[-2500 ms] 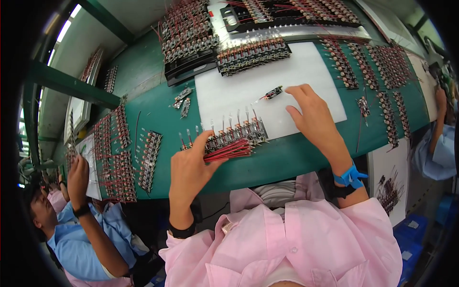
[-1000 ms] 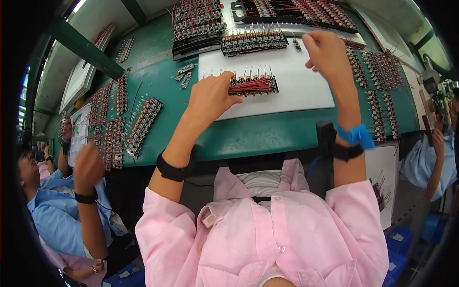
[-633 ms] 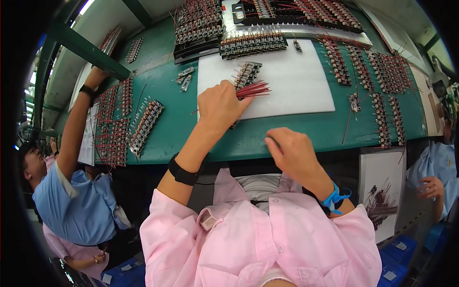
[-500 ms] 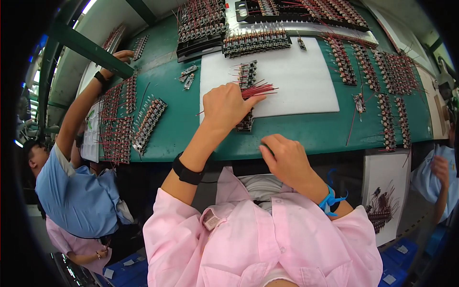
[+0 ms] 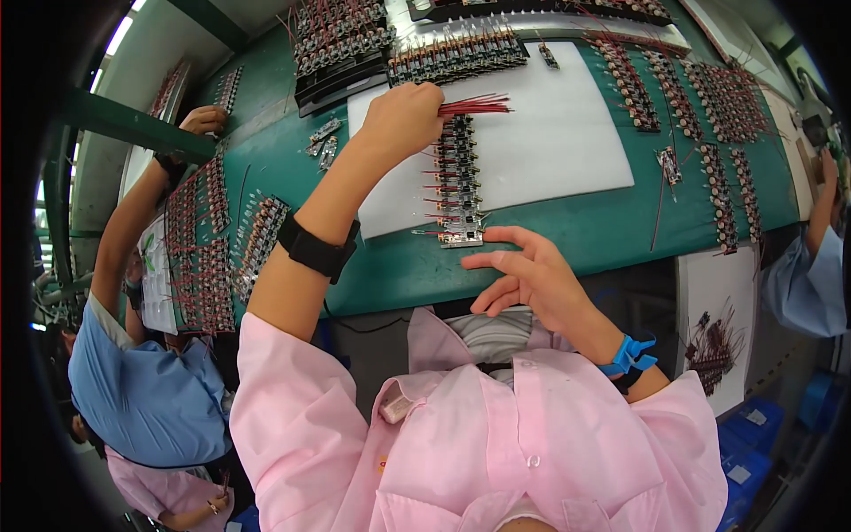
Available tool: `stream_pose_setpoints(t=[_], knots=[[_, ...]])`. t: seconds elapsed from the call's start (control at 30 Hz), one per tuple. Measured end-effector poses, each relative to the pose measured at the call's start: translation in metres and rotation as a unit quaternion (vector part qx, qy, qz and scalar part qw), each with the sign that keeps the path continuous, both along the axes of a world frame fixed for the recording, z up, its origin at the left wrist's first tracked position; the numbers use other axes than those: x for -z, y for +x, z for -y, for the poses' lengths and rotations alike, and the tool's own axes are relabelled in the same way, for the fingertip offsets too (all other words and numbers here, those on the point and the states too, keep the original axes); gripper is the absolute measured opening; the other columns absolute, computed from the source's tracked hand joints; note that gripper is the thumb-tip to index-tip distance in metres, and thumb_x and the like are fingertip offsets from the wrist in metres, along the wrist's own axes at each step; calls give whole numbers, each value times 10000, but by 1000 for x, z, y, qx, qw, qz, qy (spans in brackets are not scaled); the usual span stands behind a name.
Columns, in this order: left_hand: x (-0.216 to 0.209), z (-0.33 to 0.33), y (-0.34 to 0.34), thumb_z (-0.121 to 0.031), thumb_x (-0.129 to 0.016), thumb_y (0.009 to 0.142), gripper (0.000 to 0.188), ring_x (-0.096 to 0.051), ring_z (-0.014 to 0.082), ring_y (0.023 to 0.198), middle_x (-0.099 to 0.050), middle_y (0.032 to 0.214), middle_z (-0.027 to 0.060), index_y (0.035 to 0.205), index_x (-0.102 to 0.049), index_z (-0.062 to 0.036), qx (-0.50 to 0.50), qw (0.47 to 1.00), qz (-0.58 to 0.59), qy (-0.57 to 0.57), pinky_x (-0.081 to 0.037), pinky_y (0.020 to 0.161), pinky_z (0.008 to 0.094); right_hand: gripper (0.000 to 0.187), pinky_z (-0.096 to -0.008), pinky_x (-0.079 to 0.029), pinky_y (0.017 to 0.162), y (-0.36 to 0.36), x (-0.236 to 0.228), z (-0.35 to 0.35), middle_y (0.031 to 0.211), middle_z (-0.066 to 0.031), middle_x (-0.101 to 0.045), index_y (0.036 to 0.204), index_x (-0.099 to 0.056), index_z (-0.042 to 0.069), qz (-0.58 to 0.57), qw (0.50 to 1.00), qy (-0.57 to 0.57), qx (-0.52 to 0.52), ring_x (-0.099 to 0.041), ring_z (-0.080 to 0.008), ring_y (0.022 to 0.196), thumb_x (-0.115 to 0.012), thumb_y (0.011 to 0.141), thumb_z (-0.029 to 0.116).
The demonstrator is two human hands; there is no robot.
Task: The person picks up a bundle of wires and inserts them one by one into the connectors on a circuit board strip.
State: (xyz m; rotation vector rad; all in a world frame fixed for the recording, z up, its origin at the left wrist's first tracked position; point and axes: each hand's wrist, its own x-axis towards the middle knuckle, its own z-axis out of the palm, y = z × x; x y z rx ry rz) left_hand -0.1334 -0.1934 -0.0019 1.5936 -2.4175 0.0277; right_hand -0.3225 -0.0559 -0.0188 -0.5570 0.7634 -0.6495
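A bundle of red wires (image 5: 479,105) is gripped in my closed left hand (image 5: 403,120), its loose ends pointing right. Below that hand, a long strip of small circuit boards (image 5: 456,182) runs from the white foam sheet (image 5: 558,133) toward the table's near edge. Short red wires stick out from its left side. The strip's far end is hidden behind my left hand and the bundle. My right hand (image 5: 529,273) is open, with fingers apart, and its index fingertip is at or against the right side of the strip's nearest board (image 5: 463,238).
More board strips fill a black rack (image 5: 341,84) and a row (image 5: 456,55) behind the foam. Wired strips (image 5: 629,89) lie on the right and others (image 5: 199,239) on the left. A co-worker's arm (image 5: 133,208) reaches over the green table (image 5: 567,230) at left.
My left hand has moved away from me and slightly left with the red wires, uncovering the strip. My right hand has spread its fingers, now beside the strip's near end.
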Motion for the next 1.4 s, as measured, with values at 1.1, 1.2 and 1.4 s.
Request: stream_pose_setpoints(t=[1.1,1.2,1.4], knots=[[-2,-38,68,-255,-609,699,272,-526,263,603,-537,611,141,719,-538,6,-189,964,-100,156,-384,548,347,352,-305,-469,700,-13,-5,21,1040,-192,-486,1104,-365,-43,-60,995,-73,27,-576,-258,818,-446,793,102],[1,-40,68,-226,-610,703,255,-512,234,557,-522,575,134,717,-529,15,-187,963,-121,150,-372,519,329,347,-301,-470,694,-17,-5,21,1030,-189,-492,1098,-371,-41,-77,994,-77,23,-581,-254,806,-449,793,106],[-11,-44,71,-212,-595,712,222,-500,219,526,-505,580,130,724,-519,-4,-204,947,-189,160,-365,498,314,283,-281,-481,648,-18,-5,22,964,-180,-527,1037,-408,-41,-121,987,-100,29,-595,-228,737,-453,793,95]])
